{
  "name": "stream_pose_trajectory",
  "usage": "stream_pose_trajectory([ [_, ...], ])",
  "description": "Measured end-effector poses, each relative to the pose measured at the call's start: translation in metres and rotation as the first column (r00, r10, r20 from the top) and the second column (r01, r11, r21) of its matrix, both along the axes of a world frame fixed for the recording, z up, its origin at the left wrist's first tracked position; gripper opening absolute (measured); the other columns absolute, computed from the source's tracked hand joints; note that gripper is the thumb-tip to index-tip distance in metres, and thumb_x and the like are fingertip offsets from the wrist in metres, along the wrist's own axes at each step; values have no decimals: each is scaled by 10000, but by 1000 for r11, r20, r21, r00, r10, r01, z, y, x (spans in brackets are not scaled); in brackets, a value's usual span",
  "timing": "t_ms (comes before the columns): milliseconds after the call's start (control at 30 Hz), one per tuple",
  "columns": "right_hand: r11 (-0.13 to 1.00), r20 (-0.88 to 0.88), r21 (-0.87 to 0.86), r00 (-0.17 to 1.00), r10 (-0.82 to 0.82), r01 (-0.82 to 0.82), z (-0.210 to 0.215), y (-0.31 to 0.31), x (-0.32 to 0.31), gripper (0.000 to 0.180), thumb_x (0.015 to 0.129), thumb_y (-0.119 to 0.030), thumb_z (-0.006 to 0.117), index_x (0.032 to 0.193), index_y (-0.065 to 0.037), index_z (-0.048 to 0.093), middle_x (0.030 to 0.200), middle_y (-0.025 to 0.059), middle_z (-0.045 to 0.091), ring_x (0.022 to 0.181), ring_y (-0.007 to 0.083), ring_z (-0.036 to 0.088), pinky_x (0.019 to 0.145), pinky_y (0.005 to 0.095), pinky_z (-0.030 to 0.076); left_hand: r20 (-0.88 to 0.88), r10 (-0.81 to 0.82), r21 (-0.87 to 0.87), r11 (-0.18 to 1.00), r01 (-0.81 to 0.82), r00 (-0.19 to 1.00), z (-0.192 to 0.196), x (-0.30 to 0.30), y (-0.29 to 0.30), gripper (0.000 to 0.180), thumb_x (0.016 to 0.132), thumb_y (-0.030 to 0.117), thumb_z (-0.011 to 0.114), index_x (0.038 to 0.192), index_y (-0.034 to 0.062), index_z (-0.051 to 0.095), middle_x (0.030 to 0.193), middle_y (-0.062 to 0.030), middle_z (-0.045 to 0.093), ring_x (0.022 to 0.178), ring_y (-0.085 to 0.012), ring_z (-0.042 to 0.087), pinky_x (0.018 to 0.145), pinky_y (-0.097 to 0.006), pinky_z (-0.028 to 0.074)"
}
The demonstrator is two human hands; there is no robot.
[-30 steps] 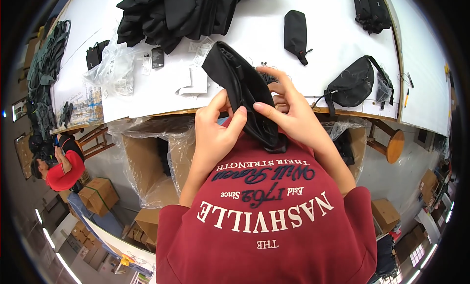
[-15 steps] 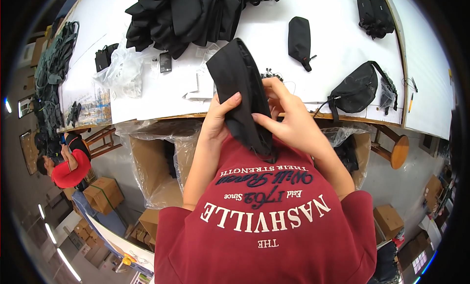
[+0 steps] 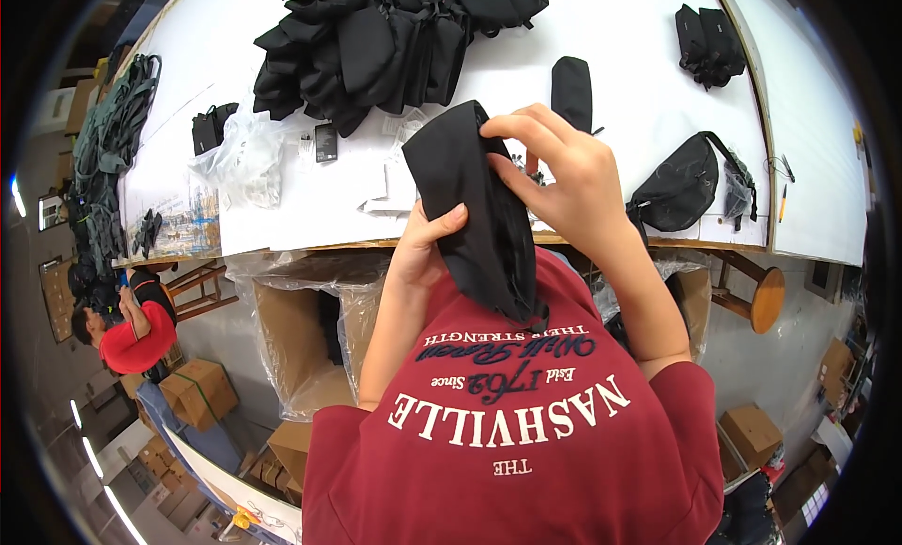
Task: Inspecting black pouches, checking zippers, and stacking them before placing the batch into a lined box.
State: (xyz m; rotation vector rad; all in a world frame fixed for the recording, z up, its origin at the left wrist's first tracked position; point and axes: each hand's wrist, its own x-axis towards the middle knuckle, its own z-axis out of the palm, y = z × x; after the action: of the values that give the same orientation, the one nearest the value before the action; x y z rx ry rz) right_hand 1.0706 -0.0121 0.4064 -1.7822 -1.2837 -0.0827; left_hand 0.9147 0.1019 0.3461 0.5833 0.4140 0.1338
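I hold a black fabric pouch (image 3: 474,207) upright in front of my red shirt, above the near edge of the white table (image 3: 611,103). My left hand (image 3: 427,244) grips its lower left side, thumb across the cloth. My right hand (image 3: 559,174) pinches the pouch's top right edge with its fingertips. The pouch's lower end hangs down against my chest.
A heap of black bags (image 3: 385,38) lies at the table's far side. A black waist bag (image 3: 691,183), a slim black pouch (image 3: 571,89), clear plastic wrap (image 3: 240,155) and white papers (image 3: 390,193) lie nearer. Cardboard boxes (image 3: 291,343) stand below the table. A person in red (image 3: 127,334) sits at left.
Both hands have lifted the pouch higher and farther over the table edge. My right hand has shifted from its side up to its top edge.
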Motion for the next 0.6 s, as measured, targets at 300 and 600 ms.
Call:
stream_pose_trajectory([
  [300,986,-87,140,993,-78,90,-3,10,6,133,746,-58,719,856,-95,652,748,10,621,519,120,546,456,250,388,14,-10,-8,1000,10,1000,8,7,4,476,823,83,660,1246,-54,489,1122,-156,626,974,-241,652,876,-346,531],
  [600,988,-584,155,805,98,-8,-8,-8,-31,77,764,-28,717,823,-17,669,777,34,632,590,82,543,499,211,374,60,154,-190,972,-140,986,-6,9,12,345,898,79,561,1207,-70,517,1072,-176,646,931,-247,667,824,-342,560],
])
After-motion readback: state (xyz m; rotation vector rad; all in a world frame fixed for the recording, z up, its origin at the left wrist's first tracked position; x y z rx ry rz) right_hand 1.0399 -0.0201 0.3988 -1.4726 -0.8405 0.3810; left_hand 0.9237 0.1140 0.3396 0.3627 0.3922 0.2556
